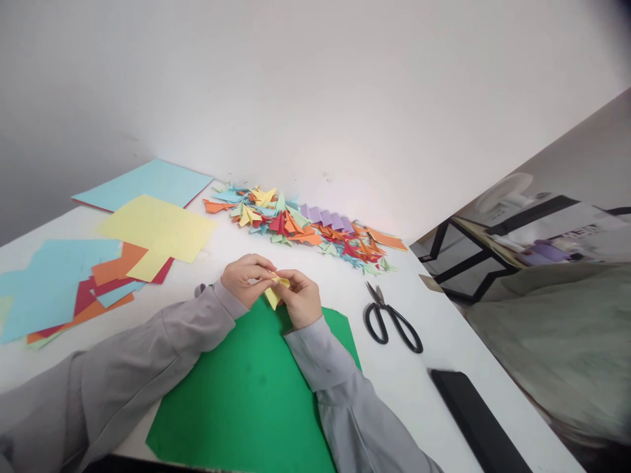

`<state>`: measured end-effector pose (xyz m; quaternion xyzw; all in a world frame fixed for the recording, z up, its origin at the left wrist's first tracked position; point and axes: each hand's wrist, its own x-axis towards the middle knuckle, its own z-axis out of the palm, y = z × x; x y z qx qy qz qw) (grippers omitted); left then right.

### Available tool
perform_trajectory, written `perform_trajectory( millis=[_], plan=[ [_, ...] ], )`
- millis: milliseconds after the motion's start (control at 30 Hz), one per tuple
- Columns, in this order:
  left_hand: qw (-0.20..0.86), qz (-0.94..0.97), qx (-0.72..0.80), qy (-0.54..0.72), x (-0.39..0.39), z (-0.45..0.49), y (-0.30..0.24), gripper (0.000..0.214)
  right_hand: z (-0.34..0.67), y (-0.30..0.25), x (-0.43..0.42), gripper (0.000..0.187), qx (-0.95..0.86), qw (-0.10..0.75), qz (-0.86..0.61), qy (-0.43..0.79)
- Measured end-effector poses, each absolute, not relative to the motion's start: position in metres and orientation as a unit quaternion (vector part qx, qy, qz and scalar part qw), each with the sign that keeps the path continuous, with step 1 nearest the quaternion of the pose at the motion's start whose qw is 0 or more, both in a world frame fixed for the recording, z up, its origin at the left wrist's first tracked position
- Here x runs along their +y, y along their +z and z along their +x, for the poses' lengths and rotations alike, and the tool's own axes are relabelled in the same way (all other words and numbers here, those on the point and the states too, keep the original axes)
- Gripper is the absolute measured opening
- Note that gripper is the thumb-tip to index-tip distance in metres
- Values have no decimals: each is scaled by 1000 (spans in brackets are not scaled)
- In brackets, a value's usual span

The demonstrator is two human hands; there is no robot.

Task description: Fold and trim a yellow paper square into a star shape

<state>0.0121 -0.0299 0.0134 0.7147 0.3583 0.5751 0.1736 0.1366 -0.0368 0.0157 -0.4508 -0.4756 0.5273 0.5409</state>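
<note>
My left hand (244, 279) and my right hand (300, 299) meet over the top edge of a green paper sheet (251, 394). Both pinch a small folded yellow paper piece (274, 293) between their fingertips. The piece is partly hidden by my fingers, with a pointed corner sticking down toward the green sheet. Grey sleeves cover both my arms.
A heap of several folded coloured paper pieces (300, 226) lies at the back of the white table (434, 368). Flat sheets lie at left: yellow (158, 230), light blue (148, 182), and mixed orange, red and blue (73, 289). Black scissors (392, 318) and a black flat object (473, 420) lie at right.
</note>
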Motion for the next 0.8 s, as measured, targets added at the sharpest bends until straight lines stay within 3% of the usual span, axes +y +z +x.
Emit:
perform_trajectory(
  millis=[633, 800],
  plan=[
    [147, 732, 346, 569, -34, 14, 19, 4, 138, 10, -34, 18, -481, 536, -441, 536],
    [154, 746, 335, 555, -35, 14, 19, 17, 141, 10, -33, 18, -484, 532, -438, 539]
  ],
)
